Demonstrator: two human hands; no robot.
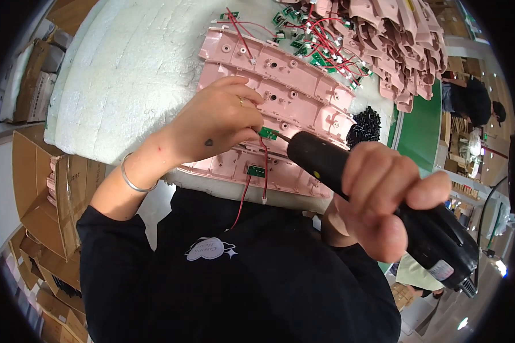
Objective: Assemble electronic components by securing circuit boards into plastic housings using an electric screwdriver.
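My left hand (220, 120) pinches a small green circuit board (268, 132) by its left edge, over a row of pink plastic shells (303, 110) lying side by side. A red wire with a white plug hangs from this board. In my right hand (377, 197) is a black electric screwdriver (320, 157), fingers wrapped round its body. Its thin bit reaches the board's right end; whether a screw sits under the tip is too small to tell. Closer to me, a second green circuit board (256, 171) with a red wire rests on the nearest shell.
Beyond the shells lies a tangle of circuit boards with red wires (326, 57). Many pink shells are heaped (403, 40) at the far right, with a pile of small black screws (366, 126) below. White padding (120, 74) covers the table. Cardboard boxes (37, 188) stand left; a person (469, 103) is at right.
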